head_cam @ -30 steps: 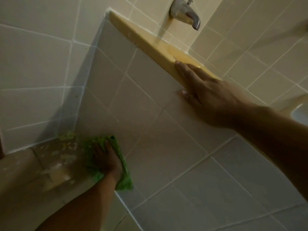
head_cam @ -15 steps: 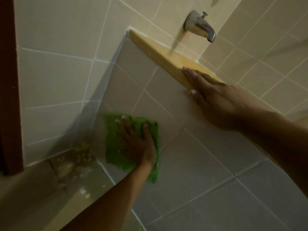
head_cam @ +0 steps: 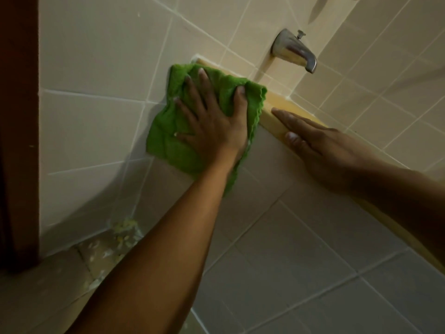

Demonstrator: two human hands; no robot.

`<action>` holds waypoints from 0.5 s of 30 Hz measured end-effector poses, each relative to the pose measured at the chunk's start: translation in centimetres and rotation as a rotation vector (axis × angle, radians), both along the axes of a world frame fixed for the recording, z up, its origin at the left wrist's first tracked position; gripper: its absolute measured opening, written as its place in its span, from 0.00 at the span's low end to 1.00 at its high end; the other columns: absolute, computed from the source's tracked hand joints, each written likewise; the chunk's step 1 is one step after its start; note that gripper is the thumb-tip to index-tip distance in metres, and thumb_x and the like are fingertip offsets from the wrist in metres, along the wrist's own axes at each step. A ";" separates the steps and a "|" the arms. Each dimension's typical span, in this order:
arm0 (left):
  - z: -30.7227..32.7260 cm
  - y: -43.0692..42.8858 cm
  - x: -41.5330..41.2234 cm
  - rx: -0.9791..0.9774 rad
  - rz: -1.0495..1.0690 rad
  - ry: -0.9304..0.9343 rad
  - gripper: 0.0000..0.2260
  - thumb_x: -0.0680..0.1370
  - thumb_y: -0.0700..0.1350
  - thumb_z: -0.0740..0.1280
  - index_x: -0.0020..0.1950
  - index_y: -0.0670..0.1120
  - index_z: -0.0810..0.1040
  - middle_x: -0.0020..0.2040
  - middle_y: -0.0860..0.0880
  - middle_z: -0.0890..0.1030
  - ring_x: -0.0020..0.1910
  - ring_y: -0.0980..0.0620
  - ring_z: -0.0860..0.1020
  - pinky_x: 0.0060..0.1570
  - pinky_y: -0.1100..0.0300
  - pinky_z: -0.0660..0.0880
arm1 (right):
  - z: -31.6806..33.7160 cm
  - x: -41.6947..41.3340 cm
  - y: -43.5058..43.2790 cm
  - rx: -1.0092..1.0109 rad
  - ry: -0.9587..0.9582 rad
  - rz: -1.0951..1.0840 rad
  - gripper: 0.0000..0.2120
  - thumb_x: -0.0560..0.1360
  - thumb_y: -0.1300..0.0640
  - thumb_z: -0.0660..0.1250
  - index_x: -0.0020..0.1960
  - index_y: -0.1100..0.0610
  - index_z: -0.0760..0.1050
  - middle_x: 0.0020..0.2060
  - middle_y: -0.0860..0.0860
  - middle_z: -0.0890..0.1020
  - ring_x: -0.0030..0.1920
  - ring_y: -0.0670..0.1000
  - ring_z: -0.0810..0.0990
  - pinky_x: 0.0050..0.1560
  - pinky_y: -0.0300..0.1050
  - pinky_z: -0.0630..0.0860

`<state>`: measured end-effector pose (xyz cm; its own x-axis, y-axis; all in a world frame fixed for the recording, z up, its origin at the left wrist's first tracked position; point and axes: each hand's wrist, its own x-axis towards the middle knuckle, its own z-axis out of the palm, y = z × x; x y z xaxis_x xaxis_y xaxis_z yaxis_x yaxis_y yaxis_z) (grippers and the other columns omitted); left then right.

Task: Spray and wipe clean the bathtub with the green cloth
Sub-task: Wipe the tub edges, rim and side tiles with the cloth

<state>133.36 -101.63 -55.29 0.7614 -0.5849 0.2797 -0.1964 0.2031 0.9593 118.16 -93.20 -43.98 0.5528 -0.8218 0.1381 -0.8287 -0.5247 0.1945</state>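
Observation:
The green cloth (head_cam: 168,131) lies spread over the top corner of the bathtub's tiled outer wall (head_cam: 277,237), where the yellow rim (head_cam: 280,102) meets the wall tiles. My left hand (head_cam: 212,121) presses flat on the cloth with fingers spread, the thumb over the rim edge. My right hand (head_cam: 320,145) rests on the yellow rim just right of the cloth, fingers straight along the top and thumb against the rim's front face. No spray bottle is in view.
A metal tub spout (head_cam: 293,51) juts from the tiled wall above the rim. Pale flecks of debris (head_cam: 120,235) lie on the floor in the corner below. A dark door frame (head_cam: 19,131) runs down the left edge.
My left hand has slid the cloth up the tiled side, from the floor corner to the rim's top corner. My right hand has stayed on the rim.

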 end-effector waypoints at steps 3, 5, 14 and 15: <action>-1.4 0.0 0.3 -0.025 -0.003 -0.031 0.40 0.75 0.75 0.45 0.84 0.60 0.49 0.85 0.57 0.48 0.84 0.46 0.44 0.71 0.21 0.44 | 0.0 0.1 -0.2 0.014 -0.013 0.001 0.27 0.82 0.35 0.44 0.80 0.31 0.47 0.81 0.39 0.55 0.80 0.52 0.60 0.76 0.52 0.61; -2.6 0.0 0.5 -0.025 0.006 -0.062 0.39 0.76 0.74 0.47 0.84 0.60 0.50 0.85 0.56 0.49 0.84 0.47 0.46 0.71 0.21 0.46 | 0.0 0.1 -0.2 0.020 -0.024 0.010 0.26 0.82 0.37 0.45 0.80 0.31 0.48 0.81 0.39 0.56 0.80 0.50 0.59 0.73 0.46 0.58; -11.5 0.3 0.4 0.027 0.026 0.003 0.38 0.78 0.72 0.49 0.84 0.56 0.55 0.85 0.55 0.53 0.84 0.49 0.51 0.73 0.26 0.53 | 0.0 0.6 -1.1 0.023 -0.047 0.035 0.26 0.82 0.34 0.46 0.80 0.32 0.50 0.74 0.31 0.58 0.79 0.51 0.62 0.71 0.41 0.56; -12.9 0.5 0.4 0.021 0.034 -0.004 0.39 0.78 0.73 0.48 0.84 0.54 0.56 0.85 0.53 0.55 0.84 0.47 0.52 0.74 0.28 0.54 | 0.0 0.7 -1.2 0.019 -0.049 0.043 0.26 0.82 0.34 0.47 0.80 0.32 0.50 0.73 0.30 0.59 0.78 0.51 0.62 0.71 0.41 0.57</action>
